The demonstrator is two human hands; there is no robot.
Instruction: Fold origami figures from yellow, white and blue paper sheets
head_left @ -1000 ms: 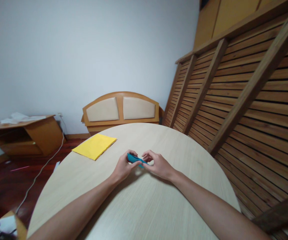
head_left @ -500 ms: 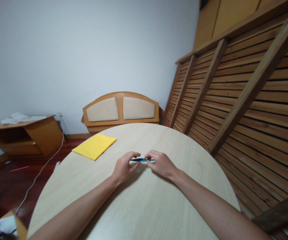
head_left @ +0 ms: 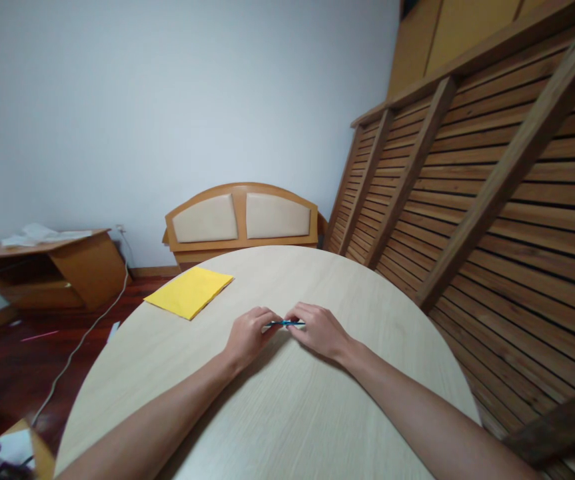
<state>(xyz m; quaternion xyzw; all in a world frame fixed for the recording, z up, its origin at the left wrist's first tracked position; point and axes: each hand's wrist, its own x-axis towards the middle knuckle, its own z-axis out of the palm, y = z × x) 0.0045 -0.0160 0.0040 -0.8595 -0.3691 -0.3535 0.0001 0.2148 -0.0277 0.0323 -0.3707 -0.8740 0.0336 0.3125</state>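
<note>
- Left hand (head_left: 247,335): fingers curled, pinching left end of blue paper (head_left: 286,323).
- Right hand (head_left: 320,330): curled, pinching its right end.
- Paper flat, thin, on table (head_left: 287,413) between the fingertips.
- Yellow sheet (head_left: 188,291) lies well apart.

A thin blue folded paper (head_left: 284,323) is pinched flat between the left hand (head_left: 248,335) and the right hand (head_left: 319,330), whose fingertips are pressed together on it near the middle of a round pale wooden table (head_left: 277,413). Only a narrow blue strip is seen between the fingers. A yellow sheet (head_left: 188,292) is laid flat at the table's far left edge, well apart from the hands. Beyond the table a padded wooden headboard (head_left: 241,219) is seen against the wall, and slatted wooden panels (head_left: 467,200) are leaned at the right.
</note>
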